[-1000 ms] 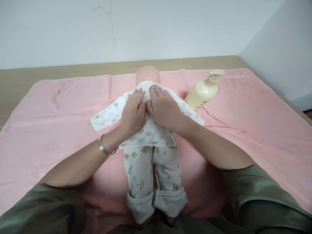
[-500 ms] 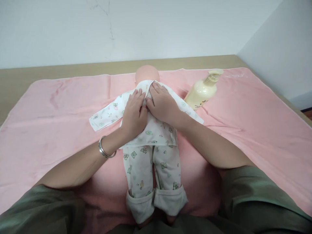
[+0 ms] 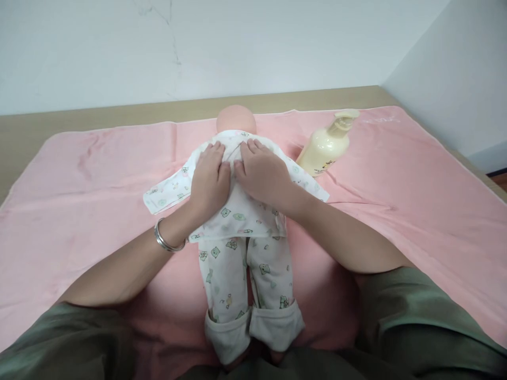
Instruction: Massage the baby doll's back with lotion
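Note:
A baby doll lies with its bald head (image 3: 236, 119) away from me, dressed in a white printed top (image 3: 241, 224) and matching trousers (image 3: 227, 277) with rolled cuffs. Its sleeves spread out to both sides. My left hand (image 3: 210, 182) rests flat on the left half of the upper part of the top, fingers stretched towards the head. On the right half lies my right hand (image 3: 264, 171), also flat with its fingers extended. A narrow strip of cloth shows between the two hands. Neither hand grips anything.
A pale yellow pump bottle (image 3: 327, 146) leans beyond the doll's right sleeve. Under everything spreads a pink cloth (image 3: 396, 174) on a wooden table (image 3: 317, 99), with a white wall behind. My knees in green trousers flank the doll's legs.
My left hand has shifted a little to the left, widening the gap between my hands. The top's cloth near the neck lies flatter. The view has moved slightly.

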Available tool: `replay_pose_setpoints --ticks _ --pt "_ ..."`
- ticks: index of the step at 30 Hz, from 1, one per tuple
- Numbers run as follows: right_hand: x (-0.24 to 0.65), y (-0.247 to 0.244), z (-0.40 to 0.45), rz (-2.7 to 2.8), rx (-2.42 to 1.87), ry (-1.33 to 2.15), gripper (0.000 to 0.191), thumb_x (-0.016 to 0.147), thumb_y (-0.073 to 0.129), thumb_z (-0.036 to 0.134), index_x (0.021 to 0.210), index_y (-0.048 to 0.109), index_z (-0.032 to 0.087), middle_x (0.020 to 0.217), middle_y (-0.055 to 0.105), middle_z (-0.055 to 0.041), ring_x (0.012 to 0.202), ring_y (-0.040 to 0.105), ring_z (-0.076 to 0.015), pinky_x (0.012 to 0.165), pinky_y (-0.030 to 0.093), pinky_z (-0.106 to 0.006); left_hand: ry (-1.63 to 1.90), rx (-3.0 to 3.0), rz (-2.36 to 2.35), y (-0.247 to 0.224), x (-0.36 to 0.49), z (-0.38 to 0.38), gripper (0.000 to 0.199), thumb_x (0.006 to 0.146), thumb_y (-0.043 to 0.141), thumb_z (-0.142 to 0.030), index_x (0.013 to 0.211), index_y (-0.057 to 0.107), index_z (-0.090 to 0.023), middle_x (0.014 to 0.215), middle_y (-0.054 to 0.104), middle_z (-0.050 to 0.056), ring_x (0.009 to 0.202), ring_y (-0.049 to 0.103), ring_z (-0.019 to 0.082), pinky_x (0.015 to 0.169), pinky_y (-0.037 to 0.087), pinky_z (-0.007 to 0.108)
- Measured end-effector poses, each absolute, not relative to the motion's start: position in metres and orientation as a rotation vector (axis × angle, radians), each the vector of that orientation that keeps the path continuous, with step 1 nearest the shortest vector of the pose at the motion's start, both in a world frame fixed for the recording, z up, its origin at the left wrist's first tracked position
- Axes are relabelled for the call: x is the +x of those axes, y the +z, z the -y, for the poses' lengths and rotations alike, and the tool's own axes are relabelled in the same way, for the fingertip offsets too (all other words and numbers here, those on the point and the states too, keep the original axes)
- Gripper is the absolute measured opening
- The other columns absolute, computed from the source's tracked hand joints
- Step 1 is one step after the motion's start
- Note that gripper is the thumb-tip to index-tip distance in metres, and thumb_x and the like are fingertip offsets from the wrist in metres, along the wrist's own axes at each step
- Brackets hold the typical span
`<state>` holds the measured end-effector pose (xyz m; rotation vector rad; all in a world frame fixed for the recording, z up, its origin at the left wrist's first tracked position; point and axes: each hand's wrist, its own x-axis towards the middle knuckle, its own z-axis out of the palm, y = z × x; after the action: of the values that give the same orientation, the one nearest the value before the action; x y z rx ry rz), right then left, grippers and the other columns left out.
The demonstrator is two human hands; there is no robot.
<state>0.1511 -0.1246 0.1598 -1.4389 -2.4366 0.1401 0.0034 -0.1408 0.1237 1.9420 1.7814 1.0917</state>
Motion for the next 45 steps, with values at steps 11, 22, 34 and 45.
replay_pose_setpoints --ticks 11,22,34,45 --pt "0.151 0.159 0.129 2.444 -1.446 0.056 0.060 0.104 0.036 0.030 0.150 0.041 -0.008 0.155 0.048 -0.0268 0.148 0.043 -0.0363 0.127 0.030 -0.052 1.120 1.819 -1.734 0.126 0.003 0.137 0.055 0.091 0.044 -0.024 0.144 0.056 -0.016 0.158 0.049 0.009 0.153 0.039 0.025 0.132 0.026 0.046" --pt "0.152 0.148 0.107 2.370 -1.298 0.258 0.058 0.097 0.040 0.026 0.150 0.047 0.002 0.160 0.045 -0.0163 0.154 0.036 -0.0274 0.129 0.030 -0.047 1.229 1.805 -1.726 0.117 -0.001 0.133 0.050 0.090 0.048 -0.027 0.139 0.059 -0.022 0.153 0.056 0.008 0.147 0.047 0.024 0.129 0.032 0.045" --pt "0.152 0.140 0.103 2.289 -1.285 0.278 0.058 0.095 0.039 0.027 0.148 0.050 0.004 0.160 0.046 -0.0162 0.153 0.037 -0.0258 0.130 0.028 -0.047 1.213 1.821 -1.725 0.120 0.000 0.133 0.052 0.090 0.046 -0.026 0.140 0.057 -0.021 0.153 0.055 0.008 0.147 0.047 0.025 0.130 0.032 0.045" --pt "0.160 0.149 0.090 2.466 -1.173 0.244 0.060 0.095 0.038 0.025 0.149 0.047 0.000 0.160 0.045 -0.0172 0.153 0.037 -0.0285 0.128 0.032 -0.047 1.144 1.886 -1.647 0.130 0.020 0.163 0.046 0.098 0.042 -0.022 0.141 0.058 -0.022 0.157 0.051 0.007 0.154 0.037 0.024 0.133 0.024 0.048"
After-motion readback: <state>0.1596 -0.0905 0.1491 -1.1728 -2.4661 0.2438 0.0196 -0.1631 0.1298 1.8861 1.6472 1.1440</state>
